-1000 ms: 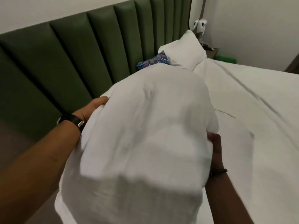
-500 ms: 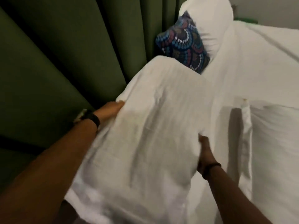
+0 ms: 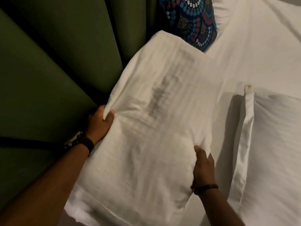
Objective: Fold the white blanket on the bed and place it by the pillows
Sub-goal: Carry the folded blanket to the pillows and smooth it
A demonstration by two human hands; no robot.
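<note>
Left hand (image 3: 99, 123): thumb lies curled over the top face of the folded white blanket (image 3: 156, 128); the other fingers go under its left edge and are hidden. Reads as a grip on that edge. Watch (image 3: 76, 141) on the wrist.

Right hand (image 3: 202, 167): fingers curl into the bundle's right edge, tips buried in the cloth. Also a grip. Thin dark bracelet (image 3: 205, 187) at the wrist.

Blanket sits between the two hands, one hand on each long side. Long axis runs away from the fingers, from the near lower left toward the far upper right. Cannot tell whether the underside rests on the mattress or is lifted clear of it.

Beyond the fingertips: the blanket's far corner lies just beside the patterned cushion (image 3: 190, 20), and touching cannot be confirmed. Left of the left hand, the green padded headboard (image 3: 57, 62), very near the bundle's left edge. Right of the right hand, a white pillow (image 3: 273, 144) with flap edge, on the bed sheet (image 3: 252, 46).

Judgement: fold looks done; the step in hand is placement. Target lies straight ahead along the long axis, so a forward set-down by both hands suits. Left hand is nearer the headboard and the cushion end, and has little clearance on that side.
</note>
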